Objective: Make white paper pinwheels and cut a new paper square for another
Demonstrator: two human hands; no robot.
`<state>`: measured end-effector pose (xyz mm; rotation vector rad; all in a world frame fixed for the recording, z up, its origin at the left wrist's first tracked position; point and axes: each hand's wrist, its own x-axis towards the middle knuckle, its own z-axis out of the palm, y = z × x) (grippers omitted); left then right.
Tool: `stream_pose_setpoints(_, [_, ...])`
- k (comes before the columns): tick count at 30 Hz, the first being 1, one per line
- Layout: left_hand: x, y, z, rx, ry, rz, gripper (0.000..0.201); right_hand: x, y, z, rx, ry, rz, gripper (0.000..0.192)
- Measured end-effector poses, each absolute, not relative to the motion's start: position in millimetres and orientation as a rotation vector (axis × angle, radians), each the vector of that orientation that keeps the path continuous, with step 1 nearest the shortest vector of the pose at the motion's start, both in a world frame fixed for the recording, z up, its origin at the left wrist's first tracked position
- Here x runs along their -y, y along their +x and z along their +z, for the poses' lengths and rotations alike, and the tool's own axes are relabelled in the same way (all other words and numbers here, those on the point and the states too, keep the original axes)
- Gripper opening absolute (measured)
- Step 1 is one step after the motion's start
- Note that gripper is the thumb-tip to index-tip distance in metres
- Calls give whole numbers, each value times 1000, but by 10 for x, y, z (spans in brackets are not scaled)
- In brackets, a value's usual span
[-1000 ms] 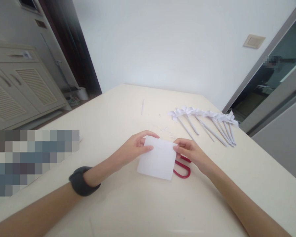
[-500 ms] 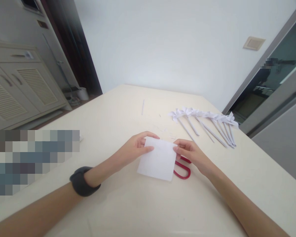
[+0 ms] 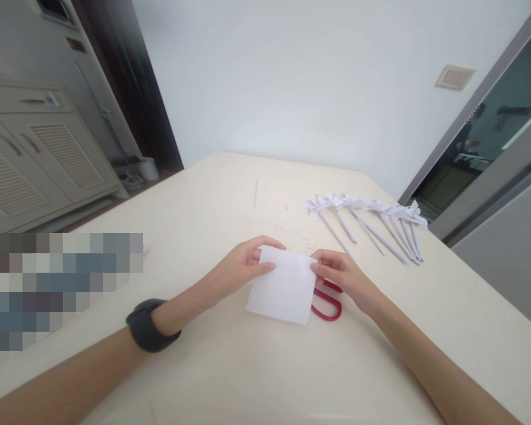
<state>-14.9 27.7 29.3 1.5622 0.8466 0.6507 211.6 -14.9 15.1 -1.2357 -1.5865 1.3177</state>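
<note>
A white square sheet of paper (image 3: 284,289) lies on the cream table (image 3: 230,360), its far edge pinched at both corners. My left hand (image 3: 243,267) grips the far left corner between thumb and fingers; a dark band sits on that wrist. My right hand (image 3: 343,277) pinches the far right corner. Red-handled scissors (image 3: 327,306) lie under the paper's right edge, just below my right hand, with only the handle loops showing.
Several white paper pinwheels on rolled paper sticks (image 3: 371,221) lie in a row at the far right of the table. A thin paper strip (image 3: 256,193) and small scraps lie beyond my hands. A cabinet (image 3: 30,153) stands at the left.
</note>
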Motion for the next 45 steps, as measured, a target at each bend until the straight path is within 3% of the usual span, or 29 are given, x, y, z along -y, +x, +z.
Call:
stream_pose_setpoints(37, [-258,-129,317,-890,1559,663,28,159,2127,150,1576,-1223,1307,18])
stream_pose_setpoints(45, [-253,-146,277,-883,1578,806,27,203,2044,201,1522,-1035,1509,17])
